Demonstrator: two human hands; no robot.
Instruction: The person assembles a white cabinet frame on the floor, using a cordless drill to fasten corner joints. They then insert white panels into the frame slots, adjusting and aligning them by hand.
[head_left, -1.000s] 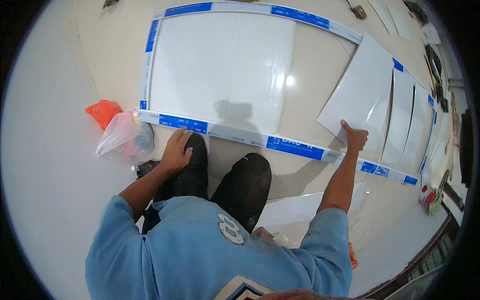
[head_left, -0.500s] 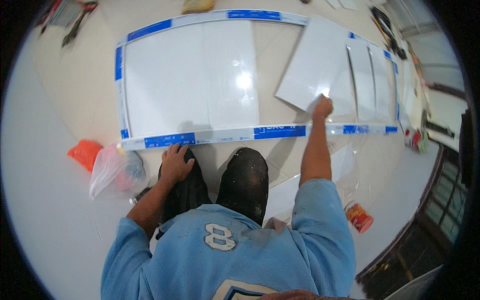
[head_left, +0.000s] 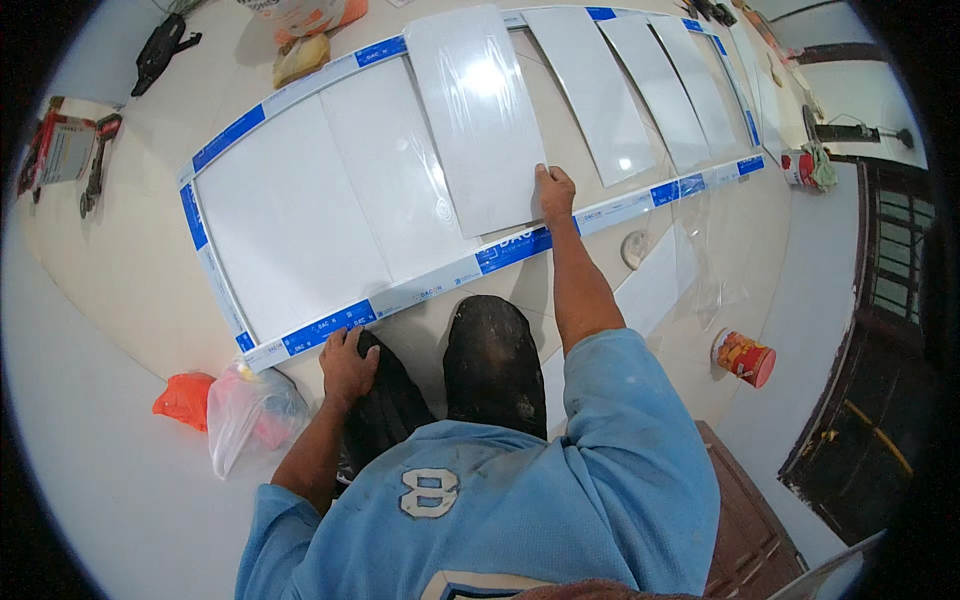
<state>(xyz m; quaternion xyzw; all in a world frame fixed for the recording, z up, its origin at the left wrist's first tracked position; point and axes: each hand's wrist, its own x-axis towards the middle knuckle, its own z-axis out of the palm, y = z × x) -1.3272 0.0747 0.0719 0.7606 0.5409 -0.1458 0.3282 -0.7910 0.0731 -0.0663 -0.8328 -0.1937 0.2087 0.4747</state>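
Observation:
My right hand [head_left: 556,194] grips the near right corner of a glossy white panel [head_left: 478,130]. The panel slants over a long white frame [head_left: 430,287] with blue tape on its rails, and its left side overlaps the neighbouring white panel [head_left: 390,165]. Farther left, another white panel [head_left: 285,215] lies inside the frame. Several loose panels, one of them a tilted white panel [head_left: 588,95], lie across its right part. With fingers apart, my left hand [head_left: 349,366] rests by my knee, fingertips at the near rail, holding nothing.
Left of the frame sit an orange bag [head_left: 184,401] and a clear plastic bag [head_left: 255,420]. A red can [head_left: 743,358] lies at right, near a white strip [head_left: 655,285] and clear film. Tools and a box [head_left: 70,155] lie far left; a yellow bundle [head_left: 301,60] lies beyond.
My right hand has moved the white panel leftward from over the right-hand panels to beside those on the left. My left hand stays by the near rail. The view has turned.

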